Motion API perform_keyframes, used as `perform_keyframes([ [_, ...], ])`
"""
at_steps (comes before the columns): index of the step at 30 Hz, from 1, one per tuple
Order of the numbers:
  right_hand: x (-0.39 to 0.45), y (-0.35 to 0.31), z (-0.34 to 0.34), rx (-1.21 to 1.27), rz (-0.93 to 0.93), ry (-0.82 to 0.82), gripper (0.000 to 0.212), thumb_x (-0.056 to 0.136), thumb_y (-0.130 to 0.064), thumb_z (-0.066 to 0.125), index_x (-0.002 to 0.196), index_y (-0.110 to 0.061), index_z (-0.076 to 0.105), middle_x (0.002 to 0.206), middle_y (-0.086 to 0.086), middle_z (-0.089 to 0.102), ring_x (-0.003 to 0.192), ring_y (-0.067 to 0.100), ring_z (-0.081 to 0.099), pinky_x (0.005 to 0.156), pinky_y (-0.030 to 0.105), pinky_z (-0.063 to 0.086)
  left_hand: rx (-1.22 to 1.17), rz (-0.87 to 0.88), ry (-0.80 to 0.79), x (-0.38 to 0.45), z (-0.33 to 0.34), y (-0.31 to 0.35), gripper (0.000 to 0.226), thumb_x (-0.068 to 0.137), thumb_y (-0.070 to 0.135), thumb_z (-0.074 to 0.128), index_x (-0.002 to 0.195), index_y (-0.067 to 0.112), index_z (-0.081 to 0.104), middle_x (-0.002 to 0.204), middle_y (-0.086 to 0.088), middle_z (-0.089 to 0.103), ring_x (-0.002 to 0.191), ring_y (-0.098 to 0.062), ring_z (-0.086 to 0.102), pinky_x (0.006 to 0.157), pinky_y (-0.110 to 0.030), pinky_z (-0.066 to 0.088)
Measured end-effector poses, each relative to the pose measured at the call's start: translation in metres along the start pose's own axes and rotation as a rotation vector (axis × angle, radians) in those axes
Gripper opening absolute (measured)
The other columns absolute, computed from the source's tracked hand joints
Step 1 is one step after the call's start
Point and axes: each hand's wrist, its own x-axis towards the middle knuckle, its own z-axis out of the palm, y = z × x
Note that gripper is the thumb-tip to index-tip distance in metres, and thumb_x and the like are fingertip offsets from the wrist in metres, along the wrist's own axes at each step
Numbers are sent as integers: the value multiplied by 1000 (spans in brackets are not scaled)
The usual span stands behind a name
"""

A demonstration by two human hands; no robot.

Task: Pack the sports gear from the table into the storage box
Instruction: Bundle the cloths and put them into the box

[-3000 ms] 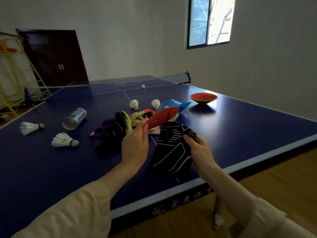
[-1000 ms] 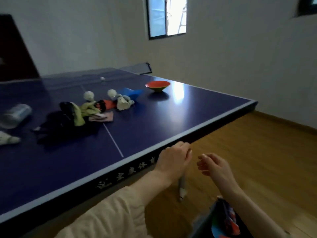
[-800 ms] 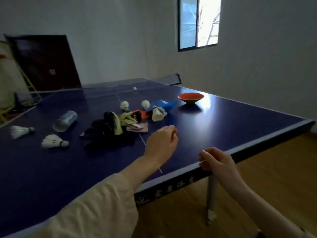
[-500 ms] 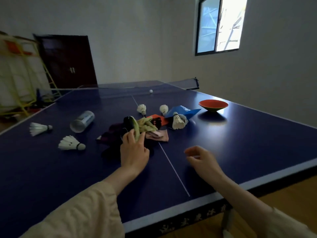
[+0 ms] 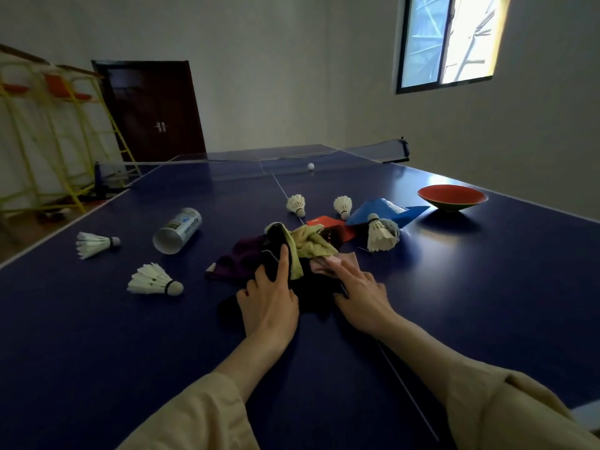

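A heap of cloth gear lies mid-table: a black garment, a yellow-green cloth, a purple cloth and a pink cloth. My left hand is on the heap's near left side, with a fold of the black garment caught between its fingers. My right hand lies on the heap's right side, fingers straight across the pink cloth's near edge. Shuttlecocks lie around, with a white tube. The storage box is out of view.
Behind the heap are two more shuttlecocks, a blue cone marker, a flat red marker and a red dish-shaped marker. A white ball sits by the net. Yellow frames stand at the left.
Both hands came up from below the table edge, empty. The left settled on the heap first; the right has now moved from above the table onto the pink cloth.
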Motion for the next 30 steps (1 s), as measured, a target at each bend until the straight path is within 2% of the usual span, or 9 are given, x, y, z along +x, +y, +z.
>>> perform_keyframes([
  [3,2,1,4,-153,-7,-59,54,96,-26,40,146,-46,31,158,-9,24,140,27,25,109,46,22,21,51,16,-1,-1,1,65,97,33,42,151,38,6,141,-11,35,114,-24,47,92,-39,37],
  [6,1,3,6,-144,-12,32,48,95,-21,40,141,-33,46,150,-7,39,127,25,37,102,43,30,-44,105,71,-1,-2,2,51,94,29,46,143,31,33,132,-4,43,108,-20,49,88,-34,39],
  [9,-1,2,6,34,-12,262,26,88,-20,56,111,-16,66,120,1,61,102,25,52,85,36,43,-142,130,107,-3,-7,3,38,86,33,55,122,24,47,116,1,52,96,-17,54,79,-31,44],
  [13,-6,8,-4,364,163,421,18,81,-14,69,94,-14,56,83,-6,59,78,13,56,61,17,39,-319,100,125,-6,-17,7,29,84,31,58,107,19,44,93,3,59,78,-18,60,65,-30,43],
  [16,-6,10,-5,453,241,396,19,88,-15,62,107,-14,59,90,-3,63,86,15,57,67,21,40,-458,-11,151,-7,-19,5,33,90,17,50,120,14,38,86,-1,61,73,-24,62,61,-31,38],
  [19,-5,6,-6,523,244,397,23,95,-20,51,111,-15,67,98,-1,66,92,14,58,75,25,39,-622,-176,184,-6,-20,2,39,94,10,43,131,14,32,100,-6,63,78,-24,60,64,-31,38],
  [25,-6,8,-14,689,393,573,28,93,-12,42,69,-9,57,72,6,58,71,21,49,60,34,35,-841,-381,298,-3,-21,-7,40,99,5,36,136,17,29,116,-11,58,95,-24,61,82,-39,50],
  [28,-6,7,-12,714,380,611,8,89,-13,49,88,-13,58,93,7,61,87,22,55,71,31,38,-862,-386,332,-3,-23,-6,37,100,6,35,135,17,30,113,-2,52,91,-20,59,78,-37,50],
  [30,-7,5,-7,574,220,612,28,80,-17,54,108,-21,55,114,3,57,104,19,52,85,32,42,-850,-353,329,-4,-23,-6,35,99,7,38,132,16,32,109,1,52,85,-17,56,68,-31,43],
])
